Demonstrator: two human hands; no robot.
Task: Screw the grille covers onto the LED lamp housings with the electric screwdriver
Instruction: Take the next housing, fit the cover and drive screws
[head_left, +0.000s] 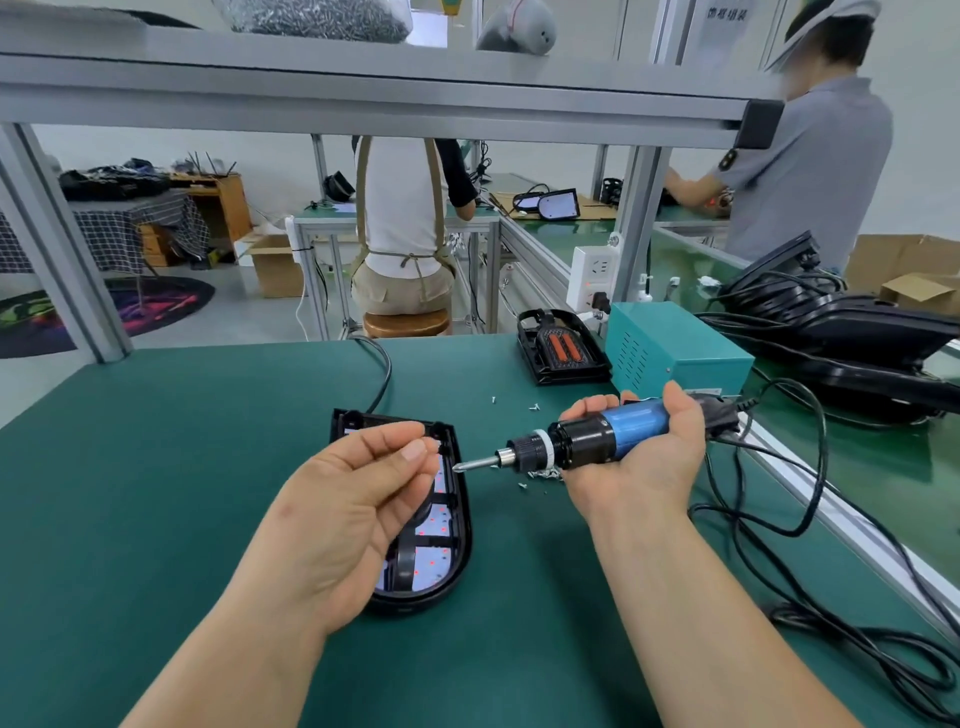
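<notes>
A black LED lamp housing (451, 551) lies on the green mat, its lit panel with red dots showing through the black grille cover (410, 558). My left hand (353, 499) hovers over it, palm up, thumb and fingertips pinched together near a small screw that is barely visible. My right hand (644, 457) grips the blue and black electric screwdriver (587, 436), held level. Its bit tip (460, 466) points left, just short of my left fingertips.
Loose screws (543, 474) lie under the driver. A teal power box (675, 353) and another lamp housing (563, 348) stand behind. Black cables (810, 519) loop at the right beside a pile of housings (852, 332). Two people work at benches beyond.
</notes>
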